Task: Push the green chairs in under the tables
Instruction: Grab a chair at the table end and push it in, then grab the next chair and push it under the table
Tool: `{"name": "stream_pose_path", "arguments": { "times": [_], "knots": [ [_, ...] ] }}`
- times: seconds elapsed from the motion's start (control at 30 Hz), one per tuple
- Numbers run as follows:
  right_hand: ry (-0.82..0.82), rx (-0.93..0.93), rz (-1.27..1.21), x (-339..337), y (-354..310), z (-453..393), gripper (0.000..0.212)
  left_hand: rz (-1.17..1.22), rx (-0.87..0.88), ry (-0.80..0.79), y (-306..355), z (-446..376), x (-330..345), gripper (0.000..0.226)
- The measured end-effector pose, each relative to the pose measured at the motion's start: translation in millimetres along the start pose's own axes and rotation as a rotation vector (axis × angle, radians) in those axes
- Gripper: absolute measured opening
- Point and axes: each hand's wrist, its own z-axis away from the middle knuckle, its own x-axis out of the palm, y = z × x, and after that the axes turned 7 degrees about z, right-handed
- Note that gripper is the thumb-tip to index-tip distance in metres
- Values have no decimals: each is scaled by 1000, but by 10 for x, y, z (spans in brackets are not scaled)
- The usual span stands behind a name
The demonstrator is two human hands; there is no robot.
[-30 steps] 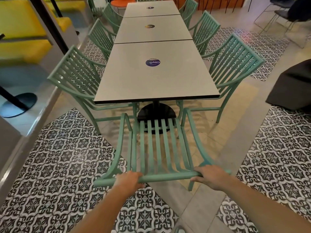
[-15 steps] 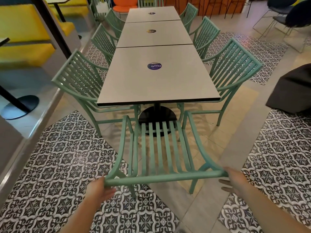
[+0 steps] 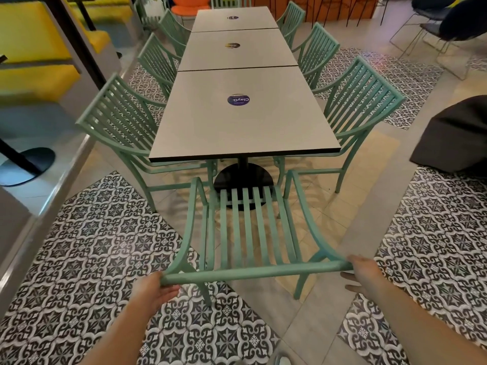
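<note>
A green slatted chair (image 3: 247,233) faces the near end of a grey table (image 3: 276,133), its seat front just short of the table's edge and over the black round base (image 3: 242,177). My left hand (image 3: 154,289) cups the left end of the chair's top rail, fingers curled under it. At the rail's right end my right hand (image 3: 365,272) holds on, with its fingers loosely spread below. Further green chairs line both long sides, the nearest on the left (image 3: 116,119) and on the right (image 3: 361,98), each partly under the tables.
A raised grey step (image 3: 52,191) runs along the left, with yellow benches (image 3: 34,75) behind it. On the floor at the right lies a dark bulky object (image 3: 453,135). Wire chairs (image 3: 432,30) stand at the back right. Patterned tiles flank the chair.
Both hands slid outward from the middle of the top rail, came off it briefly, and now hold its two ends. The chair has barely moved.
</note>
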Motion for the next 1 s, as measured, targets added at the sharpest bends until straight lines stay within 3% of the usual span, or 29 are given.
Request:
{"name": "stream_pose_path", "arguments": {
  "times": [0.63,0.77,0.83,0.87,1.0],
  "knots": [
    [27,-18,56,-1,32,-30,17,-54,16,44,-60,4,-52,21],
    [89,-118,318,-8,-12,-49,17,-311,20,120,47,-21,-25,26],
    [111,-242,535,19,-93,-26,24,-492,126,170,163,-24,0,32],
    [122,-287,624,48,-151,-8,31,-453,167,200,255,-8,10,34],
    [58,-427,823,330,-400,121,47,-672,286,139,411,67,12,28]
  ]
}}
